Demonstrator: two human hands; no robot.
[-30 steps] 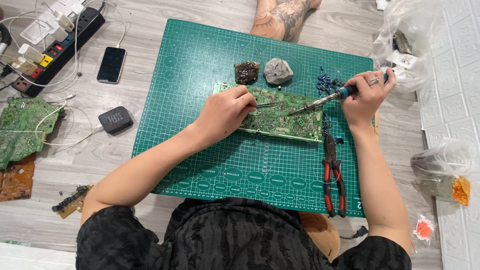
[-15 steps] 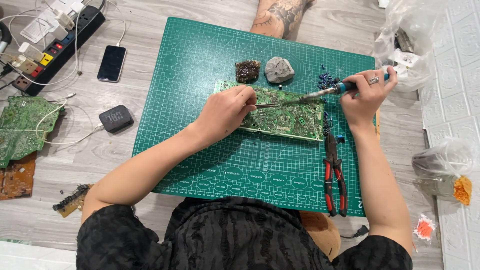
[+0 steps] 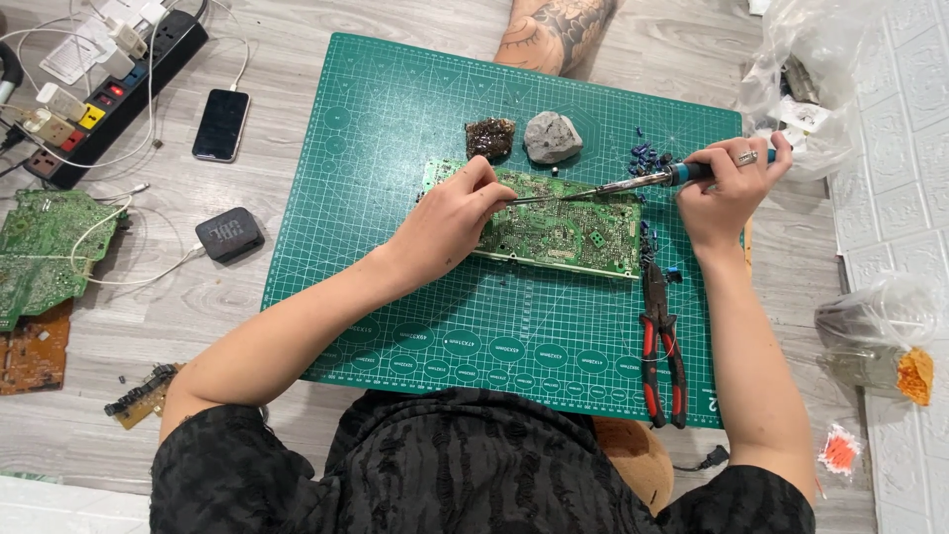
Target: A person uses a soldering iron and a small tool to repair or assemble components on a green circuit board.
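A green circuit board [image 3: 568, 235] lies flat on a green cutting mat [image 3: 395, 129]. My left hand [image 3: 450, 220] rests on the board's left part and pinches thin metal tweezers [image 3: 529, 200] that point right across the board. My right hand [image 3: 730, 188] grips a soldering iron [image 3: 647, 180] with a blue handle. Its tip reaches the board's upper middle, close to the tweezers' tip.
Red-handled pliers [image 3: 662, 346] lie on the mat right of the board. A dark lump [image 3: 491, 138], a grey stone [image 3: 552, 136] and small blue parts [image 3: 645, 156] sit behind it. A phone [image 3: 219, 125], power strip [image 3: 109, 94], small black box [image 3: 228, 234] and more boards [image 3: 44, 252] lie left.
The soldering iron's tip has swung left from the board's right edge to its upper middle, meeting the tweezers. My left hand has stayed on the board.
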